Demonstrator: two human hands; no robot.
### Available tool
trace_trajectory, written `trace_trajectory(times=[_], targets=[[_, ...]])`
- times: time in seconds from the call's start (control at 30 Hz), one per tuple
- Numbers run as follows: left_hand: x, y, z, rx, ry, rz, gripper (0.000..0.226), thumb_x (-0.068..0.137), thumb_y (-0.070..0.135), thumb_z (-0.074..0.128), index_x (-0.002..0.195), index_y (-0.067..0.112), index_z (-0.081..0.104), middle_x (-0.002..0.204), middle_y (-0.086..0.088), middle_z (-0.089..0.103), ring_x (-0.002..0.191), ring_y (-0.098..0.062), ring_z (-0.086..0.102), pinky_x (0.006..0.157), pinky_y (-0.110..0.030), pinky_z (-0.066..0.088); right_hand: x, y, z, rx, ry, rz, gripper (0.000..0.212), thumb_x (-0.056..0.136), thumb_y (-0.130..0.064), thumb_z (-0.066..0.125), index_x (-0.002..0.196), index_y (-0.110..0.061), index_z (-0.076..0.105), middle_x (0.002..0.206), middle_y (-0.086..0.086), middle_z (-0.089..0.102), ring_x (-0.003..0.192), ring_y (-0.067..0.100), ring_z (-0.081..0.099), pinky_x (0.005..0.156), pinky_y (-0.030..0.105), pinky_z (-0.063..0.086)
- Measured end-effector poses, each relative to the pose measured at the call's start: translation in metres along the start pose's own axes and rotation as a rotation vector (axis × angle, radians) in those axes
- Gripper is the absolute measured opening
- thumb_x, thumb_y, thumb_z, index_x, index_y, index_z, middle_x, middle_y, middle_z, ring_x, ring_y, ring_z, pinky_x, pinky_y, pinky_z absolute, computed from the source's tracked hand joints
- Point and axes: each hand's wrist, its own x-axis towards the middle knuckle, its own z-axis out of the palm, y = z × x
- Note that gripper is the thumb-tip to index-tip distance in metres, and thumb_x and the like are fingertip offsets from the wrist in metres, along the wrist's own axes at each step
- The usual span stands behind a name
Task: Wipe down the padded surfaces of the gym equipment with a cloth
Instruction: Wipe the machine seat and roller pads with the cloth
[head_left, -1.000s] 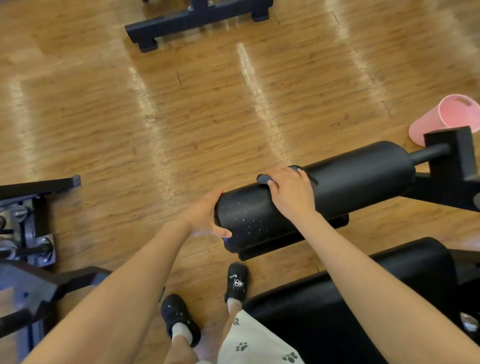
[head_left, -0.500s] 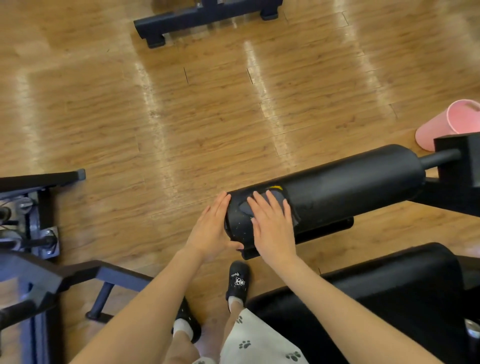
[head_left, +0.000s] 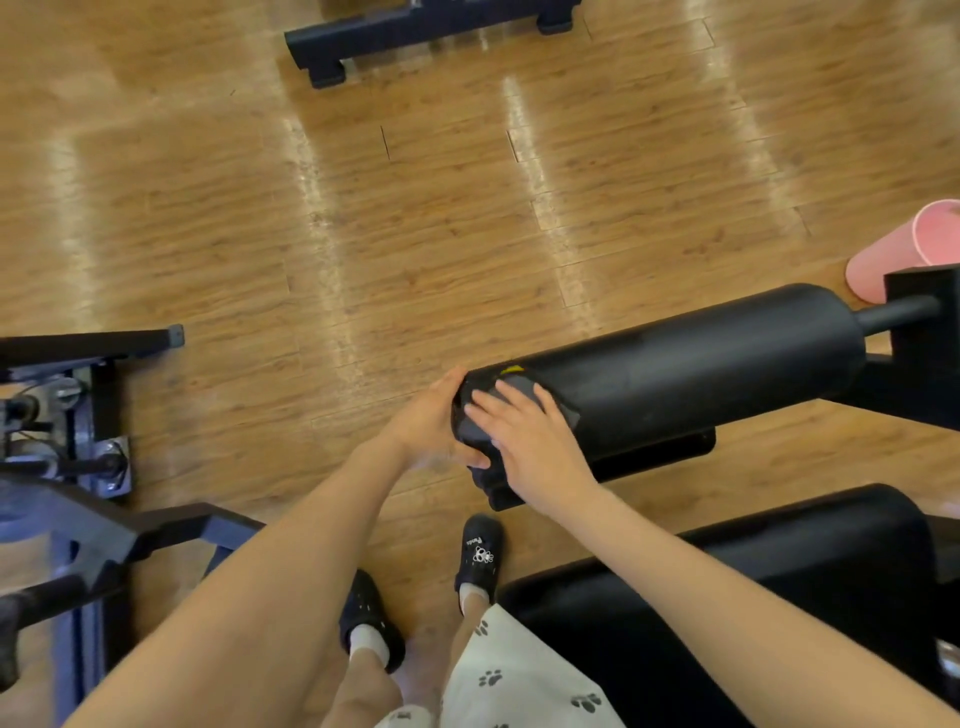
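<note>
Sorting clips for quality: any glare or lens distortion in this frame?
Head view: bright glare streaks cross the glossy wooden plank floor; wide-angle bending shows toward the edges; the dark grey cloth is hard to tell from the black cylindrical roller pad.

Around my view: glossy wooden plank floor (head_left: 426, 249) with gym gear at its edges.

At the top edge I see a black metal base bar with block feet (head_left: 415, 31) standing on the floor. At the far right a pale pink plastic cup (head_left: 904, 249) lies tipped on its side, its open end toward the right edge. On my left I make out a dark steel machine frame with bolts and a square-ended tube (head_left: 78, 415). Below me are black clogs with a small white panda print (head_left: 480, 558) over white socks, and a cream skirt with dark paw prints (head_left: 519, 686).
</note>
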Motion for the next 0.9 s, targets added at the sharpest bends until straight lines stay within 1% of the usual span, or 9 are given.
trace_trajectory(times=[0.1, 0.17, 0.3, 0.4, 0.47, 0.53, 0.6, 0.77, 0.9], targets=[[0.003, -0.002, 0.0, -0.021, -0.012, 0.008, 0.124, 0.06, 0.024, 0.089, 0.151, 0.014, 0.005, 0.152, -0.005, 0.027, 0.137, -0.024, 0.032, 0.11, -0.033, 0.033, -0.025, 0.017, 0.006, -0.104, -0.021, -0.146, 0.071, 0.07, -0.015, 0.076, 0.134, -0.023, 0.047, 0.141, -0.005, 0.046, 0.132, 0.018, 0.04, 0.107, 0.043, 0.03], [0.003, -0.002, 0.001, -0.001, -0.021, 0.006, 0.127, 0.061, 0.03, 0.089, 0.151, 0.014, 0.0, 0.155, -0.003, 0.02, 0.14, -0.022, 0.027, 0.112, -0.031, 0.029, -0.016, 0.025, -0.001, -0.099, -0.013, -0.162, 0.061, 0.076, -0.017, 0.071, 0.133, -0.024, 0.049, 0.14, -0.006, 0.048, 0.131, 0.016, 0.043, 0.105, 0.044, 0.035], [-0.003, -0.005, 0.009, -0.017, -0.004, -0.009, 0.124, 0.069, 0.032, 0.083, 0.15, 0.015, -0.009, 0.159, 0.0, -0.004, 0.145, -0.017, 0.007, 0.116, -0.029, 0.017, 0.034, 0.022, -0.02, 0.034, 0.021, 0.045, 0.042, 0.096, -0.022, 0.042, 0.137, -0.029, 0.041, 0.141, -0.011, 0.044, 0.134, 0.009, 0.034, 0.112, 0.035, 0.02], [-0.005, -0.006, 0.013, -0.078, 0.029, -0.019, 0.123, 0.066, 0.031, 0.085, 0.151, 0.013, -0.002, 0.158, 0.0, 0.004, 0.144, -0.019, 0.014, 0.115, -0.031, 0.022, 0.053, 0.016, -0.018, 0.045, 0.01, 0.036, 0.041, 0.097, -0.021, 0.039, 0.137, -0.029, 0.041, 0.14, -0.01, 0.046, 0.132, 0.01, 0.035, 0.11, 0.034, 0.021], [-0.004, -0.007, 0.011, -0.063, 0.012, -0.018, 0.122, 0.067, 0.031, 0.085, 0.151, 0.013, -0.002, 0.159, -0.001, 0.003, 0.145, -0.018, 0.01, 0.115, -0.028, 0.018, 0.034, 0.011, -0.013, 0.013, 0.011, -0.029, 0.047, 0.093, -0.016, 0.047, 0.138, -0.027, 0.041, 0.143, -0.009, 0.043, 0.135, 0.013, 0.033, 0.112, 0.04, 0.02], [-0.002, -0.006, 0.007, -0.069, -0.023, -0.024, 0.119, 0.069, 0.023, 0.084, 0.151, 0.013, -0.003, 0.158, 0.0, 0.0, 0.142, -0.012, 0.012, 0.106, -0.016, 0.022, 0.001, 0.008, 0.0, -0.031, 0.049, -0.14, 0.059, 0.079, -0.011, 0.065, 0.133, -0.026, 0.048, 0.14, -0.007, 0.046, 0.133, 0.016, 0.039, 0.109, 0.044, 0.027], [0.0, -0.006, 0.005, -0.079, -0.04, -0.006, 0.121, 0.068, 0.018, 0.085, 0.15, 0.013, -0.003, 0.158, -0.001, 0.002, 0.14, -0.013, 0.016, 0.098, -0.01, 0.022, -0.021, 0.014, 0.012, -0.08, 0.028, -0.201, 0.069, 0.069, -0.011, 0.073, 0.132, -0.026, 0.049, 0.14, -0.008, 0.047, 0.131, 0.016, 0.041, 0.107, 0.043, 0.03], [-0.007, -0.004, 0.004, 0.075, 0.012, 0.026, 0.122, 0.07, 0.036, 0.082, 0.151, 0.014, -0.007, 0.159, -0.001, -0.004, 0.145, -0.018, 0.007, 0.116, -0.027, 0.014, -0.009, 0.032, 0.006, -0.116, 0.086, -0.231, 0.058, 0.078, -0.013, 0.065, 0.132, -0.026, 0.049, 0.139, -0.007, 0.048, 0.131, 0.015, 0.043, 0.107, 0.04, 0.03], [-0.028, 0.003, 0.026, 0.347, 0.156, 0.142, 0.12, 0.072, 0.049, 0.075, 0.15, 0.011, -0.009, 0.157, 0.001, -0.016, 0.145, -0.013, -0.011, 0.119, -0.034, 0.002, 0.006, 0.034, -0.007, 0.041, 0.126, -0.025, 0.046, 0.091, -0.014, 0.052, 0.135, -0.024, 0.047, 0.141, -0.006, 0.046, 0.134, 0.013, 0.037, 0.111, 0.035, 0.02]])
